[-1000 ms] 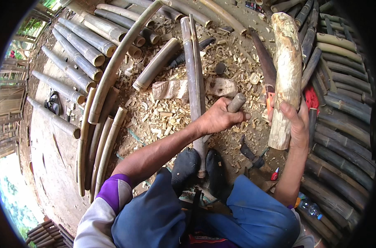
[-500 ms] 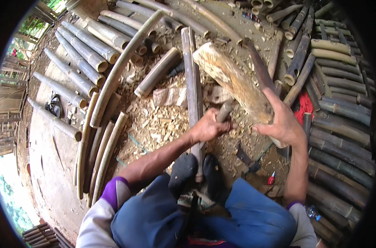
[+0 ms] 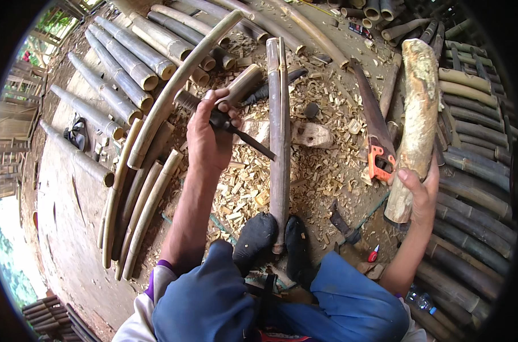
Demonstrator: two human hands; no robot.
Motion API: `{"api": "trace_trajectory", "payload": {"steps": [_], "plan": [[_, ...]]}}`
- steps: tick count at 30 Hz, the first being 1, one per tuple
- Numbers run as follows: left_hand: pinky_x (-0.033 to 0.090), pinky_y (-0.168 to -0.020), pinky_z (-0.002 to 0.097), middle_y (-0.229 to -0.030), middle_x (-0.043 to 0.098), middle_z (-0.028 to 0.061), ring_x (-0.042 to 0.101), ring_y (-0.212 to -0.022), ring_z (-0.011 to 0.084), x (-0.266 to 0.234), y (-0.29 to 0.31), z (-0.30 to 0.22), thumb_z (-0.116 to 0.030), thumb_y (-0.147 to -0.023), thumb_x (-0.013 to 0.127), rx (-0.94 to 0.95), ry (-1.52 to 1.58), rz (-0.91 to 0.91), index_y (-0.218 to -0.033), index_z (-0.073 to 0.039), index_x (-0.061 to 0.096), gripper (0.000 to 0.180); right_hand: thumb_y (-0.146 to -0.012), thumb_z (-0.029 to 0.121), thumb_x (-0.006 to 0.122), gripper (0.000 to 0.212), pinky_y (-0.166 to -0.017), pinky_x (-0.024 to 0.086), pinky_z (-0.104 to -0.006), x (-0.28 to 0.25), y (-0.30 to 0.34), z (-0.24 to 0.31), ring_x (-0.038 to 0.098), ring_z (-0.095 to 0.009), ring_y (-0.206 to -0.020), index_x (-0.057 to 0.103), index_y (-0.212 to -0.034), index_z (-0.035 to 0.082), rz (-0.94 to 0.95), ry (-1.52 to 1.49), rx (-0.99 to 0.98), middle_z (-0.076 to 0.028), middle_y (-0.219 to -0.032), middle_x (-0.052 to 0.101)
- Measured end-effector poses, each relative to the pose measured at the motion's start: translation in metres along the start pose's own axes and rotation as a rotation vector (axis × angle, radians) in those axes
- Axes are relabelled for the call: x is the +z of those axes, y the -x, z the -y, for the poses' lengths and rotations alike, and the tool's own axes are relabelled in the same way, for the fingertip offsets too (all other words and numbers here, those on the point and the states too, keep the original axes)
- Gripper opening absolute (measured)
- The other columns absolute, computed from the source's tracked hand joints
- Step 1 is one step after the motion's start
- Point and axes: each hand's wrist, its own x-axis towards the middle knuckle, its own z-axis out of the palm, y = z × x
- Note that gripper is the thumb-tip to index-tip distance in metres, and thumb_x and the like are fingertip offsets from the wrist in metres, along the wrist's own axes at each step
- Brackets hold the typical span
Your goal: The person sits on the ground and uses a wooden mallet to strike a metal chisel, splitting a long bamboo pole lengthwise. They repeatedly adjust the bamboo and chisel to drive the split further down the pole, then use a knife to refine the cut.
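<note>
pale wood chips (image 3: 239,196) litter the bare ground, and bamboo lies all around, its outer lengths cut off by the dark round rim of the view. at the right, a row of dark bamboo (image 3: 467,191) fades into that rim, so its far ends cannot be made out.

between two dark-covered feet (image 3: 255,236) lies a long bamboo pole (image 3: 279,176), crossing over a wooden block (image 3: 312,135) whose middle it hides. a lengthwise gap shows along the upper part of the pole.

the left hand (image 3: 207,139) is raised left of the pole, fingers curled around the handle of a dark chisel (image 3: 252,141); they cover much of the grip. the blade slants toward the pole, but whether its tip touches cannot be told. behind this hand, a short bamboo piece (image 3: 244,84) is partly hidden.

the right hand (image 3: 418,196) grips a thick wooden billet (image 3: 417,108) near its lower end, thumb across the near face, the other fingers mostly out of sight behind it. just beside lies an orange-handled saw (image 3: 378,157). nearer the knees, a dark tool (image 3: 343,221) is hard to make out among the chips.
</note>
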Motion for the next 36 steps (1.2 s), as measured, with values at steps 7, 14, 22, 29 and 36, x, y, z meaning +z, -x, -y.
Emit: {"api": "trace_trajectory", "payload": {"steps": [7, 14, 22, 29, 36], "plan": [[0.031, -0.055, 0.0264, -0.064, 0.034, -0.0068, 0.036, -0.058, 0.0084, -0.073, -0.027, 0.041, -0.047, -0.099, 0.074, -0.085, 0.138, -0.232, -0.103, -0.005, 0.065, 0.042, -0.080, 0.020, 0.080, 0.085, -0.087, 0.058, -0.0327, 0.026, 0.000, 0.005, 0.066, -0.020, -0.104, 0.042, -0.151, -0.005, 0.142, -0.051, 0.101, -0.015, -0.127, 0.064], [0.032, -0.055, 0.0291, -0.062, 0.032, -0.0062, 0.033, -0.057, 0.0095, -0.066, -0.035, 0.054, -0.038, -0.100, 0.074, -0.061, 0.132, -0.127, -0.091, -0.003, 0.065, 0.037, -0.080, 0.022, 0.081, 0.088, -0.087, 0.057, -0.0327, 0.035, 0.002, -0.001, 0.066, -0.020, -0.105, 0.040, -0.153, -0.005, 0.192, -0.028, 0.075, -0.015, -0.127, 0.063], [0.034, -0.053, 0.0298, -0.060, 0.037, -0.0061, 0.039, -0.054, 0.0099, -0.052, -0.033, 0.057, -0.033, -0.099, 0.075, -0.029, 0.030, -0.011, -0.087, -0.004, 0.063, 0.034, -0.079, 0.022, 0.081, 0.090, -0.078, 0.059, -0.0318, 0.037, 0.002, 0.000, 0.067, -0.018, -0.095, 0.039, -0.154, -0.006, 0.180, -0.042, 0.051, -0.015, -0.122, 0.064], [0.035, -0.051, 0.0289, -0.060, 0.039, -0.0052, 0.040, -0.052, 0.0090, -0.024, -0.022, 0.054, -0.027, -0.100, 0.075, 0.046, -0.113, 0.140, -0.086, -0.002, 0.063, 0.031, -0.078, 0.021, 0.080, 0.088, -0.085, 0.058, -0.0327, 0.031, 0.001, 0.013, 0.067, -0.020, -0.102, 0.041, -0.152, -0.006, 0.159, -0.037, 0.034, -0.015, -0.123, 0.064], [0.034, -0.051, 0.0274, -0.061, 0.040, -0.0052, 0.040, -0.053, 0.0081, -0.016, -0.037, 0.050, -0.026, -0.100, 0.075, 0.105, -0.106, 0.124, -0.085, 0.000, 0.063, 0.033, -0.078, 0.023, 0.079, 0.086, -0.094, 0.056, -0.0332, 0.030, -0.008, 0.021, 0.066, -0.022, -0.109, 0.044, -0.150, -0.006, 0.112, -0.007, -0.087, -0.016, -0.125, 0.065]]}}
